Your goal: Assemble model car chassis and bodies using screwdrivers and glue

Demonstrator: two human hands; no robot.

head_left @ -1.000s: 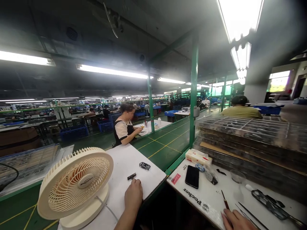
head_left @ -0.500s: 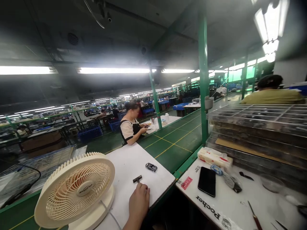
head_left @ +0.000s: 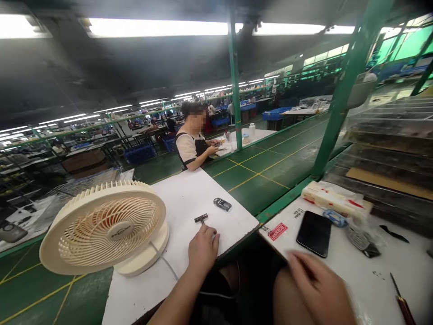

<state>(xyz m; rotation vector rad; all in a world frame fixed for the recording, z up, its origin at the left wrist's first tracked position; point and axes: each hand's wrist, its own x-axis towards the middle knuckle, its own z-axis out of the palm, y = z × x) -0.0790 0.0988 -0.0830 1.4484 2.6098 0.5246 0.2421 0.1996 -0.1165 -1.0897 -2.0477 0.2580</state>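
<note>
Factory hall [head_left: 135,67] out back; white table [head_left: 179,194] up front with fan [head_left: 108,230] at its left, bench [head_left: 352,280] to the right. Right hand [head_left: 318,284] blurred, fingers bent, near the phone [head_left: 314,233] on that bench; can't tell if it holds anything. Left hand [head_left: 203,250] at the white table, near the toy car [head_left: 222,204], closed on the T-tool [head_left: 200,218], crossbar showing past the fingers.
</note>
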